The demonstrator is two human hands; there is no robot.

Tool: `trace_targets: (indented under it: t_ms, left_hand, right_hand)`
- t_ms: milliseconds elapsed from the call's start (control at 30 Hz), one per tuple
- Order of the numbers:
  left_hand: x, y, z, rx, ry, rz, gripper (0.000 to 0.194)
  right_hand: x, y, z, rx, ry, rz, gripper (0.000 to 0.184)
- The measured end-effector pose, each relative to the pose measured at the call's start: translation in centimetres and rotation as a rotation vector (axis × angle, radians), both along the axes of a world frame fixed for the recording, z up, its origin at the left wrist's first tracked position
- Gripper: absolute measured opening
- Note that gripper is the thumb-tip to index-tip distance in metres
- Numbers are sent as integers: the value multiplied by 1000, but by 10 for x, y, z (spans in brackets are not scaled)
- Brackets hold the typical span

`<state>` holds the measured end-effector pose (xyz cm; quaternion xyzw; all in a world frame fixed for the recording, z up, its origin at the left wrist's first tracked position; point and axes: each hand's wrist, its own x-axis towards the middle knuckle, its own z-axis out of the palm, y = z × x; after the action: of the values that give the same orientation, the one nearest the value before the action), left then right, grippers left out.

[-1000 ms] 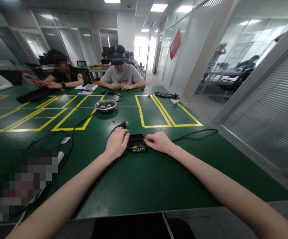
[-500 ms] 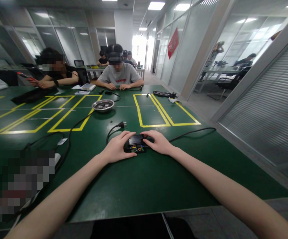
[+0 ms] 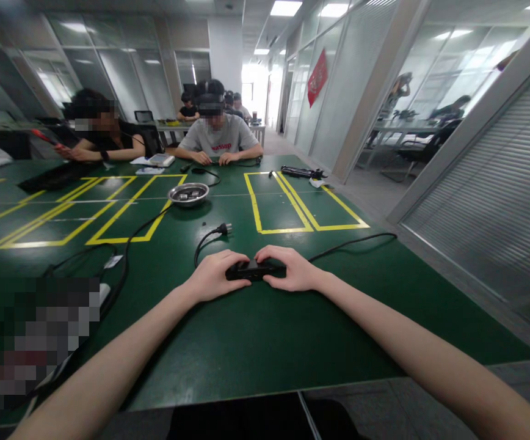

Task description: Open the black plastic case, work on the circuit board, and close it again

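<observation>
In the middle of the green table [image 3: 265, 342] lies a black power adapter [image 3: 256, 272], held from both ends. My left hand [image 3: 210, 275] grips its left end, fingers over the back and thumb along the front. My right hand [image 3: 290, 269] grips the right end the same way, fingers on the top and thumb at the front. The adapter's case looks covered on top, and no circuit board shows. A cord with a two-pin plug [image 3: 223, 229] curves out behind my left hand. Another black cord [image 3: 356, 245] runs off to the right of my right hand.
A metal bowl [image 3: 188, 194] with small metal parts stands further back. Yellow tape outlines [image 3: 286, 231] mark the table. A folded black tripod [image 3: 302, 172] lies at the far right. A co-worker in grey [image 3: 219, 137] sits opposite, another person [image 3: 109, 137] to the left. A blurred-out object [image 3: 45, 342] lies at near left.
The open adapter's circuit board was showing beside a tilted black cover; now the cover lies over it and hides the board. My right thumb has come down to the adapter's front side.
</observation>
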<state>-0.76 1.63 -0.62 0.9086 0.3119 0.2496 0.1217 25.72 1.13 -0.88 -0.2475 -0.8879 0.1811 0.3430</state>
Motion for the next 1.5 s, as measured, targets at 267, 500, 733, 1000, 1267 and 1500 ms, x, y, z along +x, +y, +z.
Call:
trace_targets:
  t_ms: [267,500,733,1000,1267,1500]
  left_hand:
    - [2,-2,1,13,13,17,39]
    - [3,-2,2,37,18,12,33]
    - [7,-6,9,92,83,32,30]
    - [6,-6,10,220,172,11,31]
    - [10,-11,14,135,123,-1,42]
    - [12,-15,16,-252,83,129,49]
  right_hand:
    - [-4,1,-5,-8,-33,-66,21]
    - [-2,0,-1,-35,-107,-49,38]
    - [-7,2,-1,127,-296,-95,33]
    - [-7,-1,4,246,-378,-112,29]
    - [-7,-3,1,467,-279,-81,30]
    - [-10,-10,4,640,-370,-114,31]
